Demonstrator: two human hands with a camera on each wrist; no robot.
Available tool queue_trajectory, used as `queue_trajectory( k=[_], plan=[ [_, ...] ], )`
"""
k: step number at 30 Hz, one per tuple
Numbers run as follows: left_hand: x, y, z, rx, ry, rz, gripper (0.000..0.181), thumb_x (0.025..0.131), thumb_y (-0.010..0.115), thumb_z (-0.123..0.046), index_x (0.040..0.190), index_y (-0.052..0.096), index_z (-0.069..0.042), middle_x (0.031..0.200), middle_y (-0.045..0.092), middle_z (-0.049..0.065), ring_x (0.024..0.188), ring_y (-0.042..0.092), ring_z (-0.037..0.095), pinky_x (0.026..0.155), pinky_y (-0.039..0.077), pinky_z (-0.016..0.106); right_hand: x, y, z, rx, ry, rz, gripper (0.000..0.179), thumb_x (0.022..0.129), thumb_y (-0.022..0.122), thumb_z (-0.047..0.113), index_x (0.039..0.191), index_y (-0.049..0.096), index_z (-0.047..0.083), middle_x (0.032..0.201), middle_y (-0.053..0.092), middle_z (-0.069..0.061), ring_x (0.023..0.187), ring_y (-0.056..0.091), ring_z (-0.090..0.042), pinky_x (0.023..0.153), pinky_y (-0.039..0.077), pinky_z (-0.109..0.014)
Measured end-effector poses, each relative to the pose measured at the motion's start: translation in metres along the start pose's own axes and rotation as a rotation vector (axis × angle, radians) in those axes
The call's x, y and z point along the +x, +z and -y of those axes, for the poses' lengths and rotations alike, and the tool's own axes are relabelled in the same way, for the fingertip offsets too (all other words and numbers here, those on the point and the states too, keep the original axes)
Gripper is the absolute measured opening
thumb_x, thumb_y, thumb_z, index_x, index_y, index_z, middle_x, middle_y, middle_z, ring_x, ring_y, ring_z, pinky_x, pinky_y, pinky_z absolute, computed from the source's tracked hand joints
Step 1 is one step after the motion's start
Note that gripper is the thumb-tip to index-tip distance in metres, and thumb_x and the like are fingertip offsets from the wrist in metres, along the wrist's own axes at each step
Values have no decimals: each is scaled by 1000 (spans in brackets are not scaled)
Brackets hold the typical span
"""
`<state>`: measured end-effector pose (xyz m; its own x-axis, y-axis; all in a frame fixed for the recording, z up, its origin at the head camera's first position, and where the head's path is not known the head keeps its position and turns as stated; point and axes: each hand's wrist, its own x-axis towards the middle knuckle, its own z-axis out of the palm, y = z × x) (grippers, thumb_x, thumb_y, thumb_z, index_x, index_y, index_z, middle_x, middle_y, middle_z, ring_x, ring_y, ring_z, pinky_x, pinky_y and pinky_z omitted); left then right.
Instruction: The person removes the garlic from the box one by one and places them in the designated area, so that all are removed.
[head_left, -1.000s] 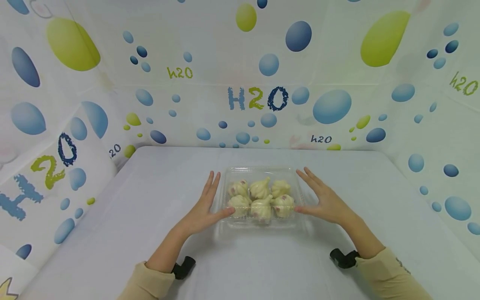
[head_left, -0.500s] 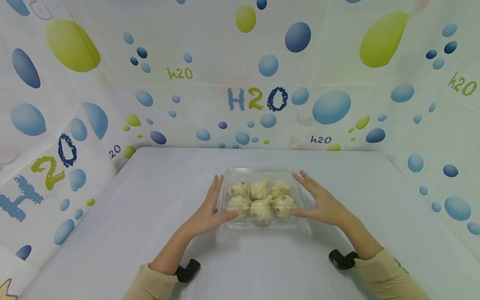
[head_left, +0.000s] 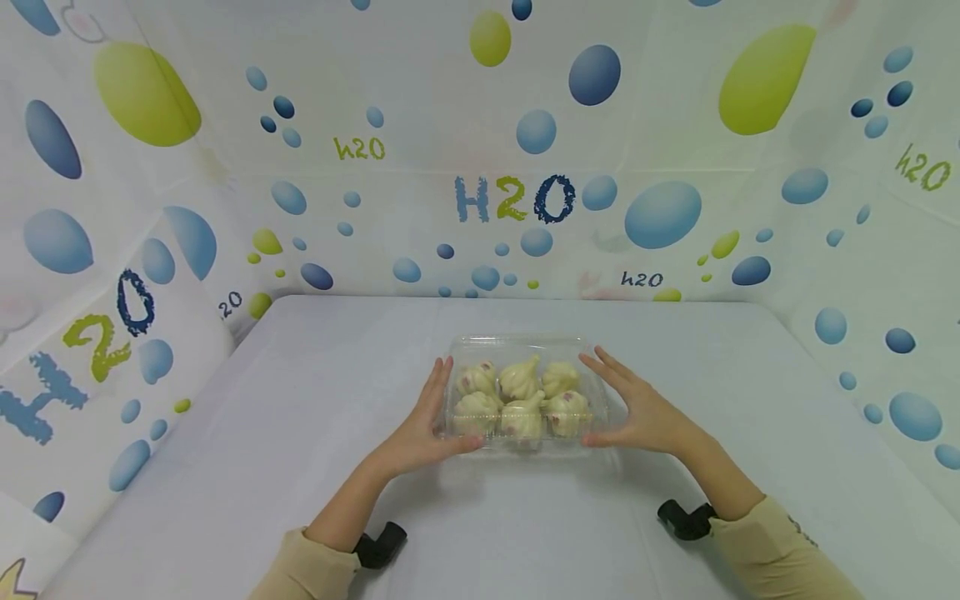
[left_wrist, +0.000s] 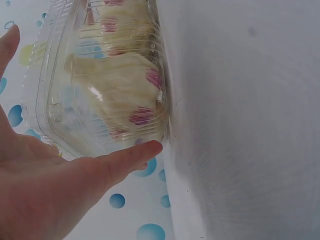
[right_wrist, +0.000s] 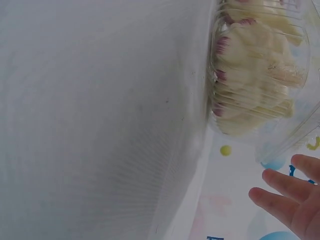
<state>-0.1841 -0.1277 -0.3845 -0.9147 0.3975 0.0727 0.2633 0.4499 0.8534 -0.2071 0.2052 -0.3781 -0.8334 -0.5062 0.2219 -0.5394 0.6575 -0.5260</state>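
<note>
A clear plastic box (head_left: 487,346) holding six garlic bulbs (head_left: 519,381) in two rows of three sits on the white surface (head_left: 517,525), between the person's two hands. The left hand (head_left: 415,435) is at its left side, grip spread, fingers straight and thumb reaching along the near edge. The right hand (head_left: 652,412) mirrors it on the right side, grip likewise spread; whether either one touches the box is hard to tell. Beige sleeves (head_left: 780,542) cover the forearms.

The left hand (head_left: 420,429) and right hand (head_left: 651,414) face each other, fingers extended, thumbs pointing inward, forearms (head_left: 351,502) behind them.
</note>
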Motion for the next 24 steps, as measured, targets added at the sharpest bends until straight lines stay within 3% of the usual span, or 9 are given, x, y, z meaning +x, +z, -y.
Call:
queue_trajectory(
  k=[6,12,24],
  plan=[
    [-2,2,0,14,12,-1,110,74,75,-32,148,-6,-20,151,-17,5,137,-9,33,94,27,62,1,1,2,-17,-10,3,108,60,78,54,146,22,21,152,11,-13,132,19,-43,88,29,-69],
    [-1,4,4,26,21,-7,115,71,77,-39,147,-7,-20,151,-15,7,137,-9,30,101,13,63,1,3,3,-27,-9,8,108,59,78,56,146,25,21,151,12,-15,132,20,-42,88,31,-68],
    [0,7,5,22,22,-14,120,68,80,-35,147,-10,-21,152,-14,7,137,-7,28,102,14,60,2,3,3,-31,-30,14,104,58,78,58,142,32,16,150,12,-19,131,20,-44,87,33,-66]
  ],
)
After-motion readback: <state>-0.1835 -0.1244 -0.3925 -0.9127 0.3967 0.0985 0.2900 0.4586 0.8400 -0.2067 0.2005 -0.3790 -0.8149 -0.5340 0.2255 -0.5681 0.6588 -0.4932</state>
